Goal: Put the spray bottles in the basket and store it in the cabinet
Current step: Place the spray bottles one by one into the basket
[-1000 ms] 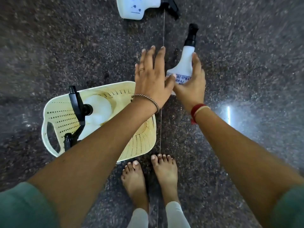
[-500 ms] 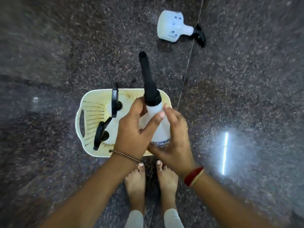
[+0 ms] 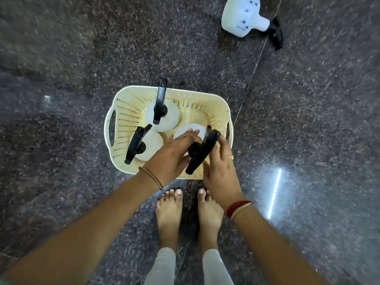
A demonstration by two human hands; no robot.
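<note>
A cream perforated basket (image 3: 123,112) stands on the floor in front of my feet. Two white spray bottles with black trigger heads stand upright inside it, one at the back (image 3: 164,118) and one at the left (image 3: 149,146). A third spray bottle (image 3: 202,149) stands in the basket's near right corner, its black head pointing toward me. My left hand (image 3: 170,157) rests against this bottle's left side and my right hand (image 3: 220,173) cups its right side. A fourth white spray bottle (image 3: 242,17) lies on its side on the floor at the far right.
The floor is dark speckled polished granite with a thin joint line (image 3: 253,73) running diagonally past the basket. A bright light reflection (image 3: 275,192) shows on the floor to the right. My bare feet (image 3: 185,210) stand just behind the basket.
Both hands have lowered the third spray bottle from above the basket's rim down into its near right corner. The view has shifted, so the basket now sits centred.
</note>
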